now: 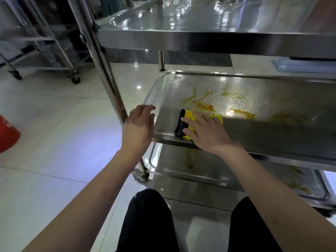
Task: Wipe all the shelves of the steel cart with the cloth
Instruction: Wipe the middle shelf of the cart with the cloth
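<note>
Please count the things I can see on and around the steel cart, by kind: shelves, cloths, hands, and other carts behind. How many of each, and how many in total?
Steel cart shelves: 3 (shiny top shelf, orange-stained middle shelf, stained bottom shelf)
Yellow-and-black cloths: 1, under the right hand
Hands: 2 (left hand, right hand)
Other wheeled metal carts: 1
Total: 7

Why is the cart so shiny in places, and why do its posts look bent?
Head view: ceiling lights glare off the top shelf and make a hot spot on the middle shelf beyond the cloth; the wide-angle lens bows the post.
</note>
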A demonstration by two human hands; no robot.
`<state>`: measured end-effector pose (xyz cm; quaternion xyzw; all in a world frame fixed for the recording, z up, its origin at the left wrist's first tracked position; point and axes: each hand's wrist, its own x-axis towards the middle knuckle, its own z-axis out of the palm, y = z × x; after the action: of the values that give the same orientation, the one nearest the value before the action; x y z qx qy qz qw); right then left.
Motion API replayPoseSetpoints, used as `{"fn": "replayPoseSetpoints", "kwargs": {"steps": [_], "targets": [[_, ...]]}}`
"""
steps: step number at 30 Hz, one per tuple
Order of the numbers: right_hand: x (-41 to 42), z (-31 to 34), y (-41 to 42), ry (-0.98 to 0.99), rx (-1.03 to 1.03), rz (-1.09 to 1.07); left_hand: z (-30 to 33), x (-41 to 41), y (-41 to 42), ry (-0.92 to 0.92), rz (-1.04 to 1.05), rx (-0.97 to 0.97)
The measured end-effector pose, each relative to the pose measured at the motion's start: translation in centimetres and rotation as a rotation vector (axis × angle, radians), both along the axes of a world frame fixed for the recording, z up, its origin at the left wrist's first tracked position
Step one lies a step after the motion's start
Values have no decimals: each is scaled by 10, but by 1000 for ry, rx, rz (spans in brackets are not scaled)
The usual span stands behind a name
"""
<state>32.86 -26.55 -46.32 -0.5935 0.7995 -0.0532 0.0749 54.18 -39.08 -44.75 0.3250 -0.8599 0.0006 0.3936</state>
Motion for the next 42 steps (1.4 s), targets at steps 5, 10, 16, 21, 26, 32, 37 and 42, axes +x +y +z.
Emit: {"fn": "replayPoseSetpoints", "kwargs": {"steps": [5,10,16,21,26,32,37,42], "targets": [[4,1,2,-3,21,-4,9,6,6,-7,32,-10],[22,0,-7,18,20,15,20,16,11,-29,77,30],[69,0,-40,92,-14,133,30,38,13,22,220,114],[70,-3,-37,49,-51,194,32,46,10,140,254,244],[53,-6,-16,13,-96,189,32,51,8,179,298,201],[45,-6,-10,-14,-80,167,32,41,-1,116,213,223],[52,-10,-18,4,-102,139,29,39,0,100,266,236],[64,-15,-30,39,-126,120,27,45,5,111,281,259]]}}
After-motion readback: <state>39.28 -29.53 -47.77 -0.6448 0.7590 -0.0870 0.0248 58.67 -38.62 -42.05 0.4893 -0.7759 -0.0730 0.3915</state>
